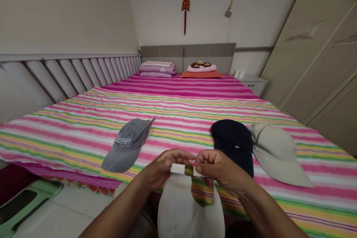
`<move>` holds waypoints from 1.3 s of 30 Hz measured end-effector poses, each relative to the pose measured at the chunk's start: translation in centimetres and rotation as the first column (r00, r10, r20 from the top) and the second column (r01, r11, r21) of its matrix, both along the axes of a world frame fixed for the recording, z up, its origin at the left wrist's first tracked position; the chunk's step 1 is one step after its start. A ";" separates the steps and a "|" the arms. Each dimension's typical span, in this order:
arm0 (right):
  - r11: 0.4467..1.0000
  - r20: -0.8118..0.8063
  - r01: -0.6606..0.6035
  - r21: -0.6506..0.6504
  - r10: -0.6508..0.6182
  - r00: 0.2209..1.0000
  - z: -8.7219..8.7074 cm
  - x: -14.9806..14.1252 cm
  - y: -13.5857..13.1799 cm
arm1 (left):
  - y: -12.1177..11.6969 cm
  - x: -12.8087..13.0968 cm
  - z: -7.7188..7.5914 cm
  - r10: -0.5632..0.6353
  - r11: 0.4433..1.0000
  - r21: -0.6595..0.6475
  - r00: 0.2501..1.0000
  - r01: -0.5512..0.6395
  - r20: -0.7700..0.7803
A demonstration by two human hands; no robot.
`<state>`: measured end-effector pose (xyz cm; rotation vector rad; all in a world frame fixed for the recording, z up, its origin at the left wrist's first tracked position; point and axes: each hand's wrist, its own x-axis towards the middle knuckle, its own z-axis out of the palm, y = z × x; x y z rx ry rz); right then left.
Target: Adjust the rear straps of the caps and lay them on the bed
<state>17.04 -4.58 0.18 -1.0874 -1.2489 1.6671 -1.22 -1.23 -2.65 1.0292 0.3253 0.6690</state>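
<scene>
Between my hands, above the near edge of the bed, hangs a white cap (178, 208) with its back opening towards me. My left hand (164, 165) pinches the left part of its white strap, beside a brass-coloured buckle (189, 170). The strap's right end is gripped between the thumb and fingers of my right hand (216, 165). On the bed to the left lies a grey cap (126, 143) with white lettering. A dark navy cap (232, 143) rests beyond my right hand, touching a beige cap (276, 152) on its right.
A striped sheet covers the bed (178, 111). Folded purple bedding (157, 70) and a pink-and-orange pile (201, 70) sit by the headboard (167, 51). Railings (83, 70) line the left side; a green stool (36, 200) stands on the floor at lower left.
</scene>
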 end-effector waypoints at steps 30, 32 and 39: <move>0.998 -0.642 -0.051 -0.028 0.021 0.767 -2.4 1.2 0.7 | 3.7 -1.6 3.2 0.091 0.985 -0.162 0.976 -0.058 0.200; 0.997 -0.670 0.041 -0.072 -0.078 0.738 -1.8 1.3 0.9 | 3.7 -1.3 2.1 0.033 0.981 -0.194 0.980 0.005 0.195; 0.956 -0.596 0.075 -0.285 -0.238 0.767 -3.1 1.7 1.7 | 3.5 -0.1 -3.9 0.162 0.926 -0.364 0.976 -0.100 0.146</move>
